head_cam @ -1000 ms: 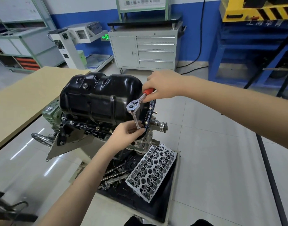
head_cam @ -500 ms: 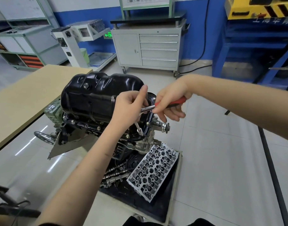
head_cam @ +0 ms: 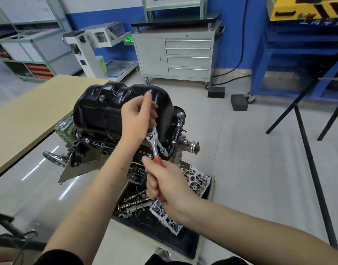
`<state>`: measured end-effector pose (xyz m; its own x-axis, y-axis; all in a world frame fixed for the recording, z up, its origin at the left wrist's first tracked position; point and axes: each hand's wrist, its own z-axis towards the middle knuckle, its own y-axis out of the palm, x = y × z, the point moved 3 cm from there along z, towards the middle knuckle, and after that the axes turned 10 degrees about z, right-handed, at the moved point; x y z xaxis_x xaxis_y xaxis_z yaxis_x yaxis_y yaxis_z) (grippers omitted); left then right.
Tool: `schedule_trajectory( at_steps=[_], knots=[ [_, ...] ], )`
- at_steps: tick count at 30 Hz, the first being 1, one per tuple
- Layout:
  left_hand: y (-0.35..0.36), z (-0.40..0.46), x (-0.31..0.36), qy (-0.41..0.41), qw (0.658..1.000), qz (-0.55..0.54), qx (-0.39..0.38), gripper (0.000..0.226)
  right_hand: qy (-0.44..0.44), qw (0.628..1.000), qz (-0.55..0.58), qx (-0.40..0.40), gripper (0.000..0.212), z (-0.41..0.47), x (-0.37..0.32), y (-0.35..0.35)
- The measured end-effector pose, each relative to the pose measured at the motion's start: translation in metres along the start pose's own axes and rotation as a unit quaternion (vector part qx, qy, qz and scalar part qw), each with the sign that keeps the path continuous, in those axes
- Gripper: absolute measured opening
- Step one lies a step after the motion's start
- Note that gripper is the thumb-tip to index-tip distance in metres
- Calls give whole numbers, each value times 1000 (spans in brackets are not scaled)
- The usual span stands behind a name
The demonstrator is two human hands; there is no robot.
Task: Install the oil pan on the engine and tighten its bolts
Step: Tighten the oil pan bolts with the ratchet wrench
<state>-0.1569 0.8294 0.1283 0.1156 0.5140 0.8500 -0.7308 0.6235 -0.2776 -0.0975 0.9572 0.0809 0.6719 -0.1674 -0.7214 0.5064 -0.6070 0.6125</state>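
Ratchet wrench point(head_cam: 154, 142): red handle is clasped in the right hand point(head_cam: 165, 185) grip, head steadied by curled left hand point(head_cam: 138, 119) fingers. Black oil pan point(head_cam: 106, 109) is seated atop the engine point(head_cam: 99, 146).

Bright, even overhead indoor light; long white streaks of glare lie on the glossy floor point(head_cam: 55, 165) at left, and soft highlights run along the top of the black oil pan point(head_cam: 99, 109). Shadows are weak and diffuse, darkest under the engine and in the tray below it. Wide-angle bending is strong at the edges, with the shelving and blue frame leaning; the raised fingertip of the left hand point(head_cam: 139, 119) is slightly motion-blurred, and the background is soft.
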Motion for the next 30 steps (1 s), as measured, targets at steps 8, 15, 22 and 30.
schedule_trajectory(
  at_steps=[8,15,22,30],
  knots=[
    [5,-38,-9,-92,991,-48,-85,48,45,995,-81,-38,27,2,-13,-17],
    [1,-41,-9,-81,989,-33,-116,47,-39,730,-674,-110,3,18,-122,-29],
    [1,-56,-16,-11,992,0,-127,15,-228,485,-840,-82,24,55,-155,-7],
    [3,-38,-19,-15,981,37,-188,14,72,625,-765,-134,18,70,-163,-24]
  ],
)
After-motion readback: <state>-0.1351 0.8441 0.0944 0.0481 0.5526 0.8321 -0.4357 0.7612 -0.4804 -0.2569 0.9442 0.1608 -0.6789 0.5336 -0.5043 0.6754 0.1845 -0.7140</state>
